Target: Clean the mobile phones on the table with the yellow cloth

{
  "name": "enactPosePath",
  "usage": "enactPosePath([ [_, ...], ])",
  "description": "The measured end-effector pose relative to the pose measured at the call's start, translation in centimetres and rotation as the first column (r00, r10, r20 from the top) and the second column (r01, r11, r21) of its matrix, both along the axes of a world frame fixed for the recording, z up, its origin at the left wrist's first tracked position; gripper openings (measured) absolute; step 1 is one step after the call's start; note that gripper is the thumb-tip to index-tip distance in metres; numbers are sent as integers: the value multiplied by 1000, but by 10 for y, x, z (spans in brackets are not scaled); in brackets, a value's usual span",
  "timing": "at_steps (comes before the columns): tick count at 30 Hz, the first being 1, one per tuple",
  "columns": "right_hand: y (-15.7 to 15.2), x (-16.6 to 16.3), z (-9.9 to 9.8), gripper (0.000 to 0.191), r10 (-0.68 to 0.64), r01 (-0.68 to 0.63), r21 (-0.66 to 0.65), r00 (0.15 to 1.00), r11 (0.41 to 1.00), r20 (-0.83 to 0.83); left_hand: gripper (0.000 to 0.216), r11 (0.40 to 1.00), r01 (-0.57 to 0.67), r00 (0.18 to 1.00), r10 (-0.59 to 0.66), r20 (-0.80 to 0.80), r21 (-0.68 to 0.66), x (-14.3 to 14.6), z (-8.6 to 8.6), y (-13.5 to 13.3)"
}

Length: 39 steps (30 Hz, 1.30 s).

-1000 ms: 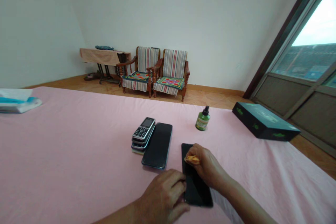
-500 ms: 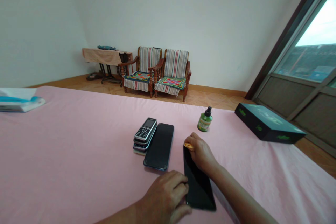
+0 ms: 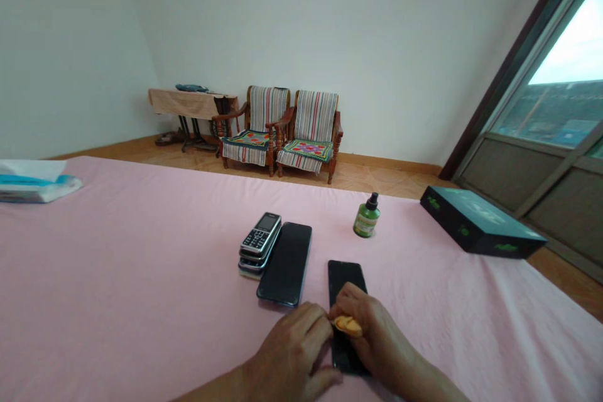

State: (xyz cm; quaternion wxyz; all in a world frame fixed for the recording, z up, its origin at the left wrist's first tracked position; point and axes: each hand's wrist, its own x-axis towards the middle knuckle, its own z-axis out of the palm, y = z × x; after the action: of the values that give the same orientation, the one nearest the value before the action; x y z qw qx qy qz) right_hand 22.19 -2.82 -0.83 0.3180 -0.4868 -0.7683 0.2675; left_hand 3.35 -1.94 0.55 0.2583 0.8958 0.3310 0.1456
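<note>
A black smartphone (image 3: 345,273) lies face up on the pink cloth, its lower half partly covered by my hands. My left hand (image 3: 293,347) is curled against the phone's left edge, holding it. A small folded yellow cloth (image 3: 348,325) is pinched in my right hand (image 3: 384,336) and rests on the phone's screen around the middle. To the left lies a second black smartphone (image 3: 286,264), leaning against a stack of phones topped by a silver keypad phone (image 3: 262,233). Beyond the phones stands a green spray bottle (image 3: 366,220) with a black top.
The pink bedsheet (image 3: 141,251) covers the whole surface. A black box (image 3: 480,223) with green lettering lies at the right edge. At the far left is a white and blue packet (image 3: 38,188). Two wooden chairs (image 3: 308,125) and a covered table (image 3: 188,102) stand by the wall.
My right hand has slid the yellow cloth from the phone's top end down toward its middle, close to my left hand. My left hand stays at the phone's left edge.
</note>
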Motion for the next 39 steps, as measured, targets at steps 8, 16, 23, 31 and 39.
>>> enactPosePath([
  [8, -10, 7, -6, 20, -15, 16, 49, 1000, 999, -13, 42, 997, -46, 999, 48, 23, -60, 2, 7, 2],
  [16, 53, 43, -17, 16, -245, 220, 217, 965, 951, 93, 42, 996, 87, 992, -87, 93, -3, -3, 1, 3],
  [23, 72, 40, -17, 22, -271, 241, 228, 956, 943, 110, 39, 997, 69, 989, -74, 129, 43, -2, -1, 4],
  [31, 15, 21, -13, 23, -115, 109, 127, 993, 986, 41, 38, 996, 81, 993, -84, 87, 29, -2, 0, 4],
  [39, -30, 16, -8, 18, 54, -54, -16, 998, 998, -10, 34, 997, 71, 990, -74, 118, 32, -2, -2, 4],
])
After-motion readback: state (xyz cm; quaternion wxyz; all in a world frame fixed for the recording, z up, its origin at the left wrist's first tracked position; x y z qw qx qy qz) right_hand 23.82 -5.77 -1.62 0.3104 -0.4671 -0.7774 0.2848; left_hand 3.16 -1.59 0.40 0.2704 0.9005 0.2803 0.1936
